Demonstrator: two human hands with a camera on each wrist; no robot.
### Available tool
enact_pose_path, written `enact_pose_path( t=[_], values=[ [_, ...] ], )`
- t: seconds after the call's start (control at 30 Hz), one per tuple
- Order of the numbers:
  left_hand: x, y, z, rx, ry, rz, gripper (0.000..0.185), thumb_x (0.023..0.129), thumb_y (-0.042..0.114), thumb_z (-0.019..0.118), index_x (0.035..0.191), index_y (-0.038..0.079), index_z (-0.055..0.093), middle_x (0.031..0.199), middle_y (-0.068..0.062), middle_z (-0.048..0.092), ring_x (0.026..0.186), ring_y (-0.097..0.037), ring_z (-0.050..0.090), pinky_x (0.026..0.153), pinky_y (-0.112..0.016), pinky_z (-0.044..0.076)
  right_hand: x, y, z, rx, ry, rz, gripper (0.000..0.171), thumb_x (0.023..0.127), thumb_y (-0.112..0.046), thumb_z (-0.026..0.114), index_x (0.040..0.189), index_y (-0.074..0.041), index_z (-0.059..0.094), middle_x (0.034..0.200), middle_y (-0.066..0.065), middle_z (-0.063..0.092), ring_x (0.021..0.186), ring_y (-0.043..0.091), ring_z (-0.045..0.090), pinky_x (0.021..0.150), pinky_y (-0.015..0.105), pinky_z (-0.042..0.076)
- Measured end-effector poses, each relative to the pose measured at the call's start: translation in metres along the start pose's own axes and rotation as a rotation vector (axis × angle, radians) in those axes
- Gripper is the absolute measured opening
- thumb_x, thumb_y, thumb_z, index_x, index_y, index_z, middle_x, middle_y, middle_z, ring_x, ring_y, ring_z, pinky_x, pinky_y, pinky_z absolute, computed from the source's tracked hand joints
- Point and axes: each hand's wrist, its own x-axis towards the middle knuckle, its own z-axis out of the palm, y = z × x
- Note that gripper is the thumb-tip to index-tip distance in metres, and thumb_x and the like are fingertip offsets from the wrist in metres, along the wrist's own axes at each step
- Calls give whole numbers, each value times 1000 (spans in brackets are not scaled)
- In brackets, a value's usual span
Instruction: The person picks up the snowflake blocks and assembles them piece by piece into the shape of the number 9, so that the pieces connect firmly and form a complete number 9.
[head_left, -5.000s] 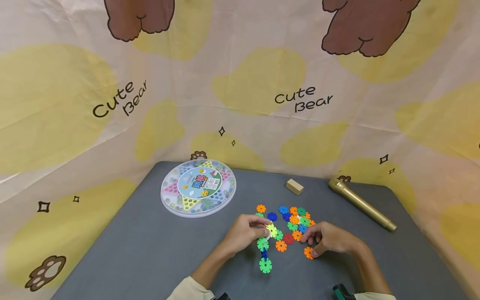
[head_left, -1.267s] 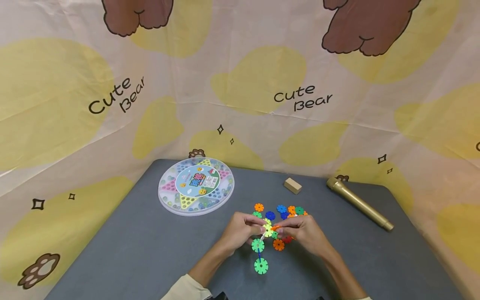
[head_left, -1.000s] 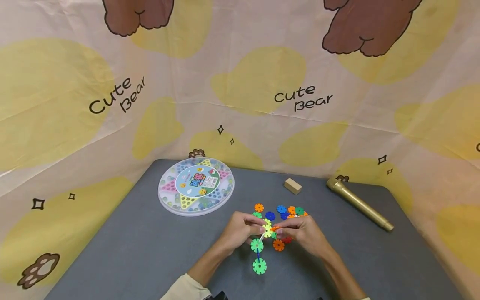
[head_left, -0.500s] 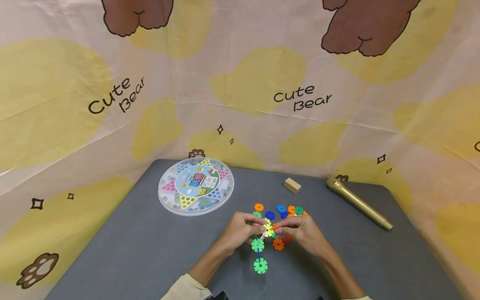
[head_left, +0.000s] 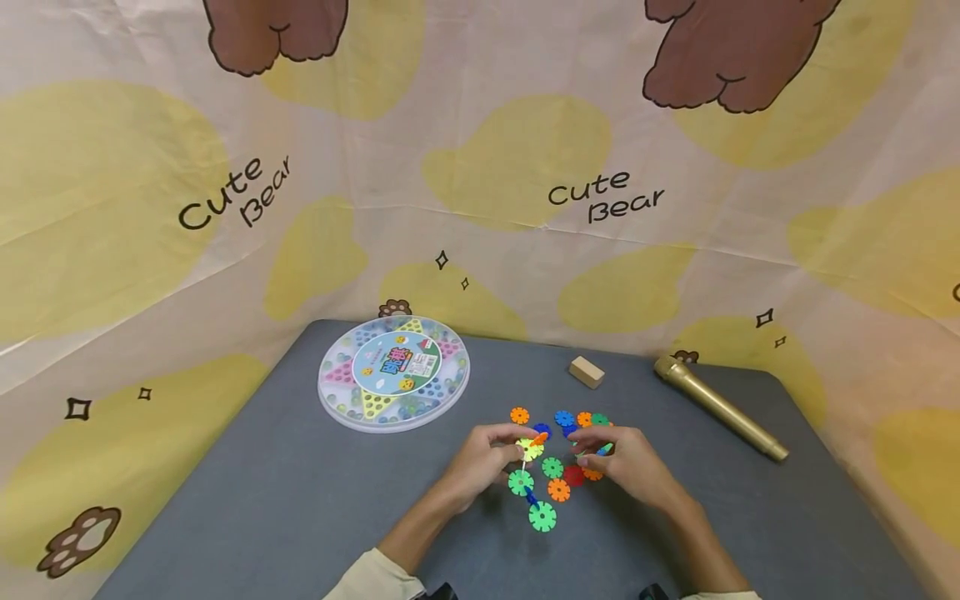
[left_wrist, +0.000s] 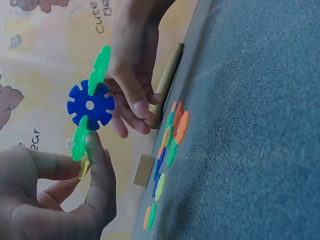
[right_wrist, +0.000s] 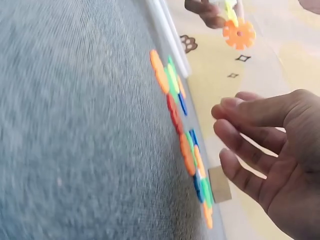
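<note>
My left hand [head_left: 480,462] pinches a chain of slotted snowflake discs above the table. The chain has a yellow disc [head_left: 530,450] near the fingertips and an orange disc [right_wrist: 239,34] joined to it. Below hang a green disc [head_left: 521,482], a blue disc [left_wrist: 100,114] and another green disc [head_left: 543,517]; a white piece is partly hidden by the hand. My right hand [head_left: 636,467] hovers right of the chain, fingers loosely bent with nothing between them. Beneath and beside it lie loose discs, among them a red disc [head_left: 573,476] and an orange one [head_left: 558,490].
A round, clear-lidded Chinese checkers set [head_left: 393,373] lies at the back left of the grey table [head_left: 300,483]. Behind the loose discs sits a small wooden block [head_left: 587,372]. A gold tube [head_left: 722,408] lies at the right. A printed cloth hangs behind the table.
Five seconds ago my right hand was at an orange disc on the table; then it held one against the chain. Now that disc stays on the chain, and my right hand has moved off rightward, releasing it.
</note>
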Motion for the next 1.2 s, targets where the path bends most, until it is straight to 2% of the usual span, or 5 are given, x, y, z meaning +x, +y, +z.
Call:
enact_pose_path(
  t=[0.27,0.53,0.73,0.93,1.2],
  values=[
    [1,-2,1,-31,23,-17,32,98,8,62,126,7,76,108,-11,74,82,-13,68,63,-26,52,0,11,-6,-135,-13,4,28,91,-5,81,119,-7,78,102,1,78,95,16,70,80,26,58],
    [0,1,1,-15,18,1,30,101,29,72,119,6,78,103,-12,77,81,-12,67,63,-25,48,-1,16,-8,-184,-52,24,32,86,-7,87,117,-9,79,104,-1,75,97,19,67,85,33,58],
    [-1,0,1,20,30,72,29,96,23,80,115,1,77,95,-20,78,79,-26,73,67,-25,53,-1,19,-8,-229,-58,-8,29,85,-6,87,112,-8,80,100,-4,73,90,15,64,79,27,56],
    [1,-4,2,119,56,119,17,94,22,82,104,8,81,90,-22,77,81,-41,73,63,-24,52,-2,17,-8,-265,-68,-6,22,83,-12,90,103,-12,81,89,-5,66,82,12,57,72,26,50],
    [0,-3,1,113,40,86,17,94,20,81,105,8,83,86,-16,79,80,-46,75,58,-27,60,-2,17,-8,-243,-78,39,22,81,-14,92,94,-13,75,85,-5,62,78,11,55,69,25,48]
  ],
)
